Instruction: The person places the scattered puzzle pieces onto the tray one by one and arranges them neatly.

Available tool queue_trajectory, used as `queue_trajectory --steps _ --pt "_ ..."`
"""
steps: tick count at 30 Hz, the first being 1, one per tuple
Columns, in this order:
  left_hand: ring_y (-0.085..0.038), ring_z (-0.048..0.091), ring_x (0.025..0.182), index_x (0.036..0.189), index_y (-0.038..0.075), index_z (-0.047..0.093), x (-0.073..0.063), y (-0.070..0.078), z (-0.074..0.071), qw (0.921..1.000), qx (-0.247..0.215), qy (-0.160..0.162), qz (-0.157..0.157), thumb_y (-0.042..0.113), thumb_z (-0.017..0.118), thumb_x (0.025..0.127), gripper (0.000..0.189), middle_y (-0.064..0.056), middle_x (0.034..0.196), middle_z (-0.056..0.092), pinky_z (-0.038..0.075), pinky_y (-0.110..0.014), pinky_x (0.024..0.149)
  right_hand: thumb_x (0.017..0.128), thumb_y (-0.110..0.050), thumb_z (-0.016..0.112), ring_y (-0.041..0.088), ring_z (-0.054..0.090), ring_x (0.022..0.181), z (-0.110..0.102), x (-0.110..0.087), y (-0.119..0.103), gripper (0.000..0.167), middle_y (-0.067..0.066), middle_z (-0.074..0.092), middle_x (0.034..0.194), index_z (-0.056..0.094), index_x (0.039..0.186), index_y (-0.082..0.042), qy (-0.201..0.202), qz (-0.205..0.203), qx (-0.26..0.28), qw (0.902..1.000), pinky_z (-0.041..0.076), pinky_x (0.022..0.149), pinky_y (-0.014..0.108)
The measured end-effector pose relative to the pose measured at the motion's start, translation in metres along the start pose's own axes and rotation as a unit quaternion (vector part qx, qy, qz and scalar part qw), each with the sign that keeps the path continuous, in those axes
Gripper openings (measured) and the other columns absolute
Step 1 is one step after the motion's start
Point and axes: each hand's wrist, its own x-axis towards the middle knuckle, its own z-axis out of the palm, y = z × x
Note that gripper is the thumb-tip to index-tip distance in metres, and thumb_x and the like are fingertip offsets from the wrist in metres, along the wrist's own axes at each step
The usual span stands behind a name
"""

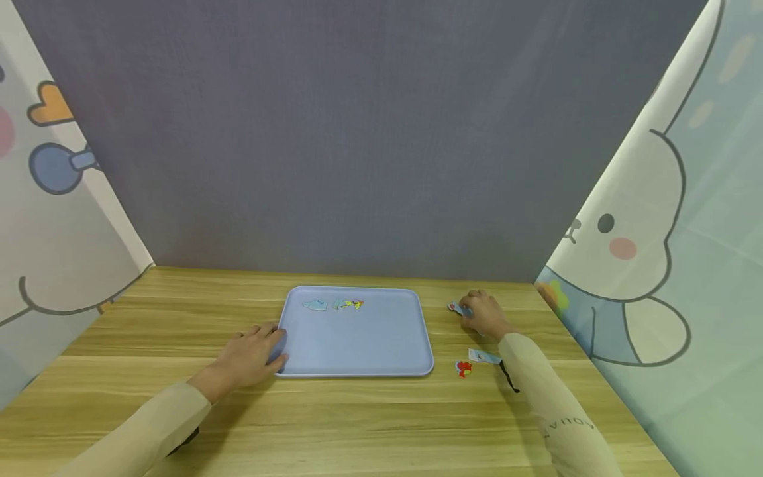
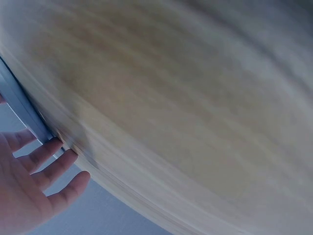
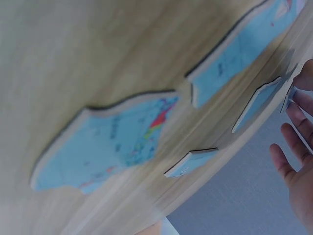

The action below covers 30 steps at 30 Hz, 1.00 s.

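Observation:
A pale blue rectangular tray (image 1: 357,344) lies on the wooden table. My left hand (image 1: 249,356) rests at its left edge, fingers loosely extended and their tips on the rim. In the left wrist view, the fingertips (image 2: 68,155) touch the tray's side (image 2: 22,103). Beyond the tray's right side, my right hand (image 1: 484,314) pinches a small light-blue jigsaw puzzle piece (image 1: 454,307) between thumb and fingers. The right wrist view shows that piece (image 3: 288,98) partly hidden by the fingers. Two puzzle pieces, one pale blue (image 1: 314,305) and one yellow-marked (image 1: 348,304), lie inside the tray near its far edge.
On the table nearer me lie a red-patterned puzzle piece (image 1: 463,368) and a pale blue one (image 1: 484,356), close to the right sleeve (image 1: 551,391). A grey panel (image 1: 346,146) stands behind the table, with patterned cloth walls (image 1: 667,265) at both sides.

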Motion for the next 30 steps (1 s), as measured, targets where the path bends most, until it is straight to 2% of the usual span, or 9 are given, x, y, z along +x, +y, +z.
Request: queue_trajectory --steps 8,15,30 --pt "-0.041 0.053 0.109 0.118 0.006 0.055 0.0 -0.001 0.002 1.0 0.0 0.008 0.003 0.037 0.057 0.087 0.044 -0.02 0.123 0.053 0.045 -0.06 0.079 0.073 -0.014 0.072 0.031 0.052 0.096 -0.002 0.004 -0.007 0.028 0.011 0.061 0.102 0.066 0.099 -0.004 0.018 -0.022 0.016 0.9995 0.046 0.08 0.051" --pt "-0.04 0.053 0.11 0.119 0.006 0.055 0.0 -0.001 0.003 1.0 0.002 0.009 0.002 0.037 0.057 0.087 0.045 -0.019 0.123 0.053 0.045 -0.059 0.079 0.072 -0.013 0.07 0.032 0.053 0.095 -0.004 0.009 -0.016 0.025 0.01 0.061 0.099 0.066 0.096 -0.004 0.029 -0.046 0.002 0.9985 0.046 0.079 0.049" --pt "-0.041 0.053 0.11 0.119 0.005 0.054 0.0 0.0 0.002 1.0 0.001 0.006 0.002 0.036 0.057 0.087 0.045 -0.019 0.123 0.053 0.045 -0.059 0.08 0.07 -0.013 0.071 0.027 0.055 0.096 -0.006 0.025 -0.044 0.027 0.008 0.062 0.101 0.067 0.096 -0.007 0.035 -0.092 0.006 0.9951 0.048 0.079 0.044"
